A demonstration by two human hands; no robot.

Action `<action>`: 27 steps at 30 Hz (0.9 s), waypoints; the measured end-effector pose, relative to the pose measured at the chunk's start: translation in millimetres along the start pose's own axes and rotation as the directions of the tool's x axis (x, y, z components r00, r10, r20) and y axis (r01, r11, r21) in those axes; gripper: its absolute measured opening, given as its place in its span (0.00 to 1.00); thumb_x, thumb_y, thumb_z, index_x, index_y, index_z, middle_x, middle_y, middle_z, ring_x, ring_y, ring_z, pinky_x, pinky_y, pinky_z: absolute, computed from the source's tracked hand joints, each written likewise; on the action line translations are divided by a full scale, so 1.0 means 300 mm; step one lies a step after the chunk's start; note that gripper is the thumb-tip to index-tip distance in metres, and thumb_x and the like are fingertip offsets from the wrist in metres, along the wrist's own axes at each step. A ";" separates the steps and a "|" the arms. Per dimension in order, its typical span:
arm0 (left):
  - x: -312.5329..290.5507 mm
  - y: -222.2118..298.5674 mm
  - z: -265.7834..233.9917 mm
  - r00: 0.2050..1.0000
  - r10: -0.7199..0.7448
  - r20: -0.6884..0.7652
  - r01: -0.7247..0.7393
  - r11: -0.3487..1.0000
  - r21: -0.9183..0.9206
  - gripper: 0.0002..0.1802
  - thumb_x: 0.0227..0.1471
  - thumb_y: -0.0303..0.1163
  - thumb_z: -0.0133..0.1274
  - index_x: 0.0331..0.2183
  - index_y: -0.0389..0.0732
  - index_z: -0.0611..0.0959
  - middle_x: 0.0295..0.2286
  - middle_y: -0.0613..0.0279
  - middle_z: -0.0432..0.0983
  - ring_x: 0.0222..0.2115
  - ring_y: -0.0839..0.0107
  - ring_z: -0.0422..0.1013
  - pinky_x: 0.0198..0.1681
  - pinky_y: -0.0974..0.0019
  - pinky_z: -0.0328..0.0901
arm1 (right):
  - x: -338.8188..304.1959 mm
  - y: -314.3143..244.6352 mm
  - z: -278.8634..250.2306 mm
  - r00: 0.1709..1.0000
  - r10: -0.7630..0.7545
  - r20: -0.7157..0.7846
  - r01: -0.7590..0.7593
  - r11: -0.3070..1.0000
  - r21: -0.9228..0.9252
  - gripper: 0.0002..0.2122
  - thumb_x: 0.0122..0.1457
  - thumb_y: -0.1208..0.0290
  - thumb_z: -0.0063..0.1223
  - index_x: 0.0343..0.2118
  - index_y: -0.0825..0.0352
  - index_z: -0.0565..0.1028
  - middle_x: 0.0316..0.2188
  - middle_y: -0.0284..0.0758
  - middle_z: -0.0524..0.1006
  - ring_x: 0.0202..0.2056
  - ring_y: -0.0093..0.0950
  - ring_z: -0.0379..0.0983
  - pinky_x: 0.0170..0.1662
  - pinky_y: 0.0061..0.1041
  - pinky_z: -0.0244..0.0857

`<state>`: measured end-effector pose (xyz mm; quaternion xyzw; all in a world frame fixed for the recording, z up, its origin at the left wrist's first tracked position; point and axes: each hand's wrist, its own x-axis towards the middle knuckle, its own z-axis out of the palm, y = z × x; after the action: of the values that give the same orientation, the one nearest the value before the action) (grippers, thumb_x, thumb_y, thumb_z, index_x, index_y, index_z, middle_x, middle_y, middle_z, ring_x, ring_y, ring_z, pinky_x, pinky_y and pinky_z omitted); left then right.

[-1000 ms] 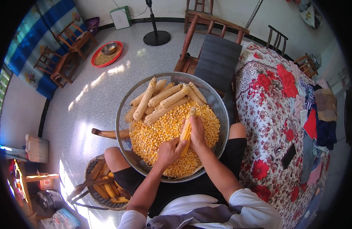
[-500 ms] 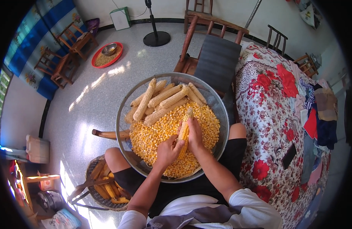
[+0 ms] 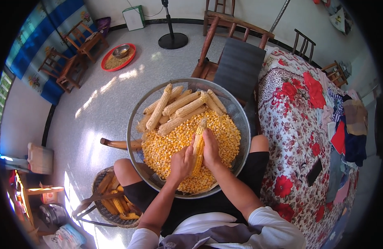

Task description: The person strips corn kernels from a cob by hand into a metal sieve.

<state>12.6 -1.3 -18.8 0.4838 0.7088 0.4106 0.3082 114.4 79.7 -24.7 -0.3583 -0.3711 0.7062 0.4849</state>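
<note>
An ear of corn [image 3: 198,151], yellow with a pale bare tip, stands tilted between my two hands. My left hand [image 3: 181,162] is closed against its left side, thumb along the kernels. Around the right side of the ear, my right hand [image 3: 211,148] is wrapped. Both hands are over a large round mesh basin [image 3: 132,124] on my lap. Loose yellow kernels [image 3: 166,151] fill its near part. Several stripped corn cobs [image 3: 181,103] are heaped at its far side.
A woven basket [image 3: 101,182] with unshelled ears stands by my left leg. On the right is a bed with a floral cover [image 3: 278,166]. Wooden chairs [image 3: 63,68], a red tray [image 3: 116,65] and a black stand base [image 3: 173,40] are farther off.
My left hand has shifted slightly upward along the ear, and its fingers have changed position. My right hand keeps its hold. The whole view has moved a little.
</note>
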 end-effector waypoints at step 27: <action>0.002 0.014 0.008 0.985 0.093 -0.148 -0.096 0.995 -0.010 0.25 0.64 0.45 0.40 0.48 0.34 0.79 0.28 0.43 0.79 0.29 0.50 0.78 0.32 0.57 0.68 | -0.038 0.035 0.019 0.987 -0.044 0.156 0.067 0.987 -0.148 0.16 0.71 0.58 0.33 0.50 0.65 0.65 0.40 0.33 0.72 0.41 0.23 0.68 0.48 0.25 0.63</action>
<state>16.3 0.9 -16.4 0.4826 0.7025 0.4651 0.2393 108.3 65.1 -29.7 -0.3290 -0.4700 0.6871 0.4459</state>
